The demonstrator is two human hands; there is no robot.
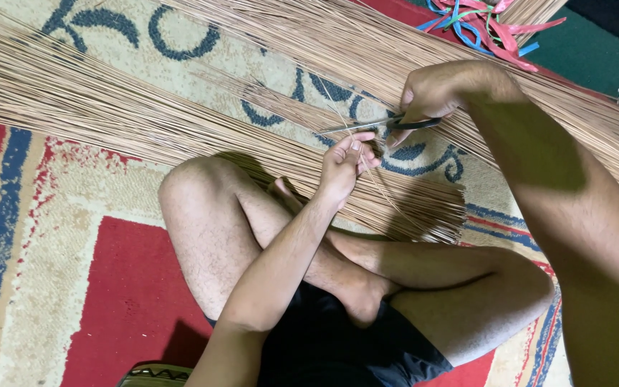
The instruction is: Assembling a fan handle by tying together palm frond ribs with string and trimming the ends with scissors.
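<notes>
Currently, the right hand [435, 92] grips a pair of scissors [385, 125] by the handles, blades pointing left and slightly parted. The left hand [344, 166] pinches a thin straw-coloured stick [374, 175] between thumb and fingers, just below the blades. Long bundles of similar sticks [109, 107] lie across the patterned rug [59, 236], in front of the crossed legs [266, 236]. Coloured plastic strips [481, 25] lie at the far edge.
</notes>
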